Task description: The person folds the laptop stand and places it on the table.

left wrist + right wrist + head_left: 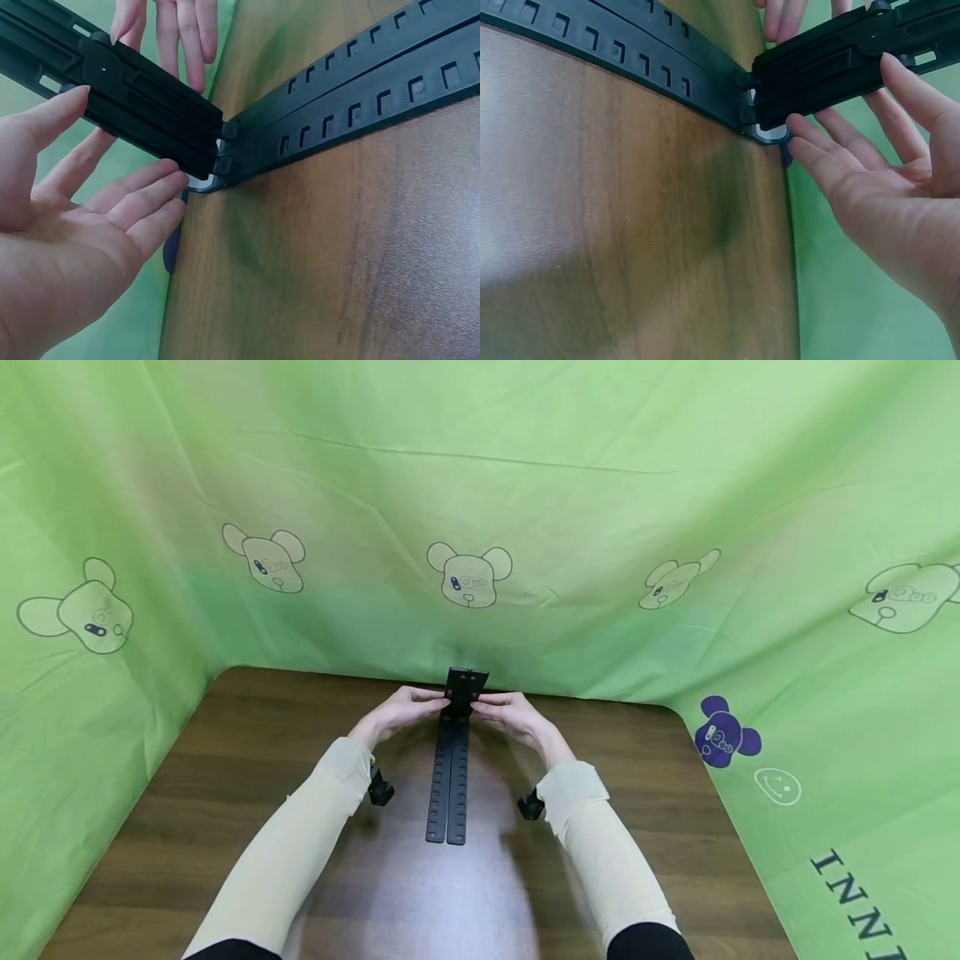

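Note:
A black plastic folding stand lies along the table, its long notched base toward me and its hinged panel raised at the far end. My left hand holds the panel's left edge, thumb on the near side and fingers behind. On the opposite edge my right hand grips it in much the same way. In the left wrist view the panel tilts up from the hinge on the notched base. The right wrist view shows the right thumb on the panel edge, with lower fingers beneath.
The brown wooden table ends just behind the stand. A green curtain with printed bear heads hangs at the back and on both sides. Black wrist devices sit under both cuffs.

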`<state>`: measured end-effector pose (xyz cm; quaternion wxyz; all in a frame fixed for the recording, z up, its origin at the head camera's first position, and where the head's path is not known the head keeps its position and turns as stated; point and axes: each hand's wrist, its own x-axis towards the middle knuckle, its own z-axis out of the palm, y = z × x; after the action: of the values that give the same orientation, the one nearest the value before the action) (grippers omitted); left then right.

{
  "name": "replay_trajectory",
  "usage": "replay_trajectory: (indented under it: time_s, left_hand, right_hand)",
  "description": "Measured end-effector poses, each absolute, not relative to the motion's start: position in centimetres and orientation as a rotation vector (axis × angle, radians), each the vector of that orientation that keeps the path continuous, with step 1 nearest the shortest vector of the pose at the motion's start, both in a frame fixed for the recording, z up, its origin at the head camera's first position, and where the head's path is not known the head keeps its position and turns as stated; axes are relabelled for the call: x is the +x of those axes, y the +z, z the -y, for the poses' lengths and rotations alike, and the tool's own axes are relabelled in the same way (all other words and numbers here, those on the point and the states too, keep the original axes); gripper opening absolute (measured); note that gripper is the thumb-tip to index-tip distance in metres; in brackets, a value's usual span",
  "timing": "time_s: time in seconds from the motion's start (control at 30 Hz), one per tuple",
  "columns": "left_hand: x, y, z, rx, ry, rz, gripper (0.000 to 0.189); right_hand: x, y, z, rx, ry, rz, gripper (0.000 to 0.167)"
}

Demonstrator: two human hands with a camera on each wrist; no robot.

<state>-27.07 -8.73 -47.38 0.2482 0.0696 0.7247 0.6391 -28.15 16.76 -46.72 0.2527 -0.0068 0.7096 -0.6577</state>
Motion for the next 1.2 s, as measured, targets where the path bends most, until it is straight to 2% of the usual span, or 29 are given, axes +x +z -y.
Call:
replay_trajectory:
  time_s: [0.4,0.63,0.93,1.2]
  left_hand:
    - [-26.1,-48.1,9.2,0.260,1.619,-2.131,0.052]
    - [-25.1,-49.0,9.5,0.338,1.591,-2.155,0.048]
    - [-24.0,-49.7,9.5,0.336,1.564,-2.189,0.048]
    - [-23.2,-50.1,9.4,0.340,1.605,-2.189,0.050]
  right_hand:
    - [-26.8,-48.1,-17.2,-0.055,-1.821,-1.926,0.045]
    - [-25.7,-49.0,-17.1,-0.107,-1.810,-1.920,0.050]
    - [-24.8,-50.3,-17.3,-0.272,-1.742,-2.066,0.049]
    - [-24.2,-50.7,-17.3,-0.276,-1.740,-2.090,0.052]
